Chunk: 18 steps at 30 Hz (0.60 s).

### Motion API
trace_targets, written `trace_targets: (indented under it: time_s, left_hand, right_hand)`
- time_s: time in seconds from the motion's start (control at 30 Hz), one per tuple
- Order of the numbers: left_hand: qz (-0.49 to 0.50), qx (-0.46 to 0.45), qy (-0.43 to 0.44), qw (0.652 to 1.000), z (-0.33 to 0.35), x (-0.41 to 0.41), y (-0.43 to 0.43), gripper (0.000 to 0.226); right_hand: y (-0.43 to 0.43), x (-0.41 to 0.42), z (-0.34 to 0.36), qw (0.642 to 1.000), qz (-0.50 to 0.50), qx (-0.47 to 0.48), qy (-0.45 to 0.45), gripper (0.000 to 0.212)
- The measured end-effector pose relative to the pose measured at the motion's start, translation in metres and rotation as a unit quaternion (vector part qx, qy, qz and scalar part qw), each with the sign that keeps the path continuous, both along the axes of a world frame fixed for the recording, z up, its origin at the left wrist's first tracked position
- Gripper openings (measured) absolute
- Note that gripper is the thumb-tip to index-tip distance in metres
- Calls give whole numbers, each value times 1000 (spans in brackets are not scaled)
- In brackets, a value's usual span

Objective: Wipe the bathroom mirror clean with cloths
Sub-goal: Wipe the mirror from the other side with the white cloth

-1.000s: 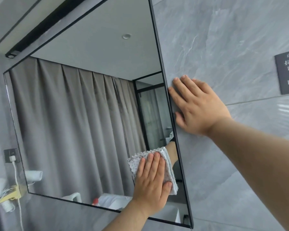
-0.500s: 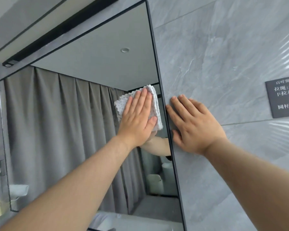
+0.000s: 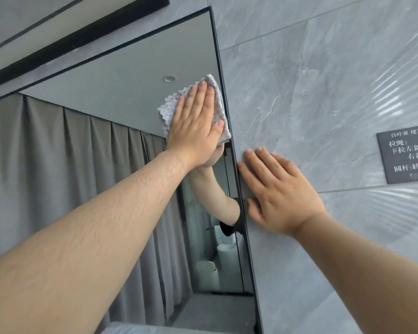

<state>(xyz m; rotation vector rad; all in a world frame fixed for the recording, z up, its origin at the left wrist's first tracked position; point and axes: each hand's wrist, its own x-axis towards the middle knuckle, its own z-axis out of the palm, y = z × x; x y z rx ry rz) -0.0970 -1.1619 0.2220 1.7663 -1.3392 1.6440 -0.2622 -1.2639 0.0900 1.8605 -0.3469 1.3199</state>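
White dotted cloth [image 3: 171, 109]: pressed flat under left hand [image 3: 195, 127], fingers straight and together, at 1 o'clock on mirror [image 3: 94, 169]; up from 5 o'clock a second ago. Right hand [image 3: 276, 192]: spread flat on grey wall tile [image 3: 311, 97] at 3 o'clock, holding nothing. Right-edge strip judged nearly wiped.

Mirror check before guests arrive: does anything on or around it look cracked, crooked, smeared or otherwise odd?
Nothing stands out. The mirror shows no visible crack or smear and its dark frame runs straight. The left hand presses the cloth near its top right corner; the right hand rests on the wall tile.
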Motion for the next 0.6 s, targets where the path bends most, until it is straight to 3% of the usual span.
trace_targets:
  time_s: [0.2,0.6]
  left_hand:
    - [-13,-4,-12,1000,-38,-1,1,72]
    - [-47,4,-28,998,-192,-1,7,71]
  right_hand:
    - [-1,2,-1,1000,-10,-7,-5,66]
    - [-1,4,-30,999,3,32,-30,68]
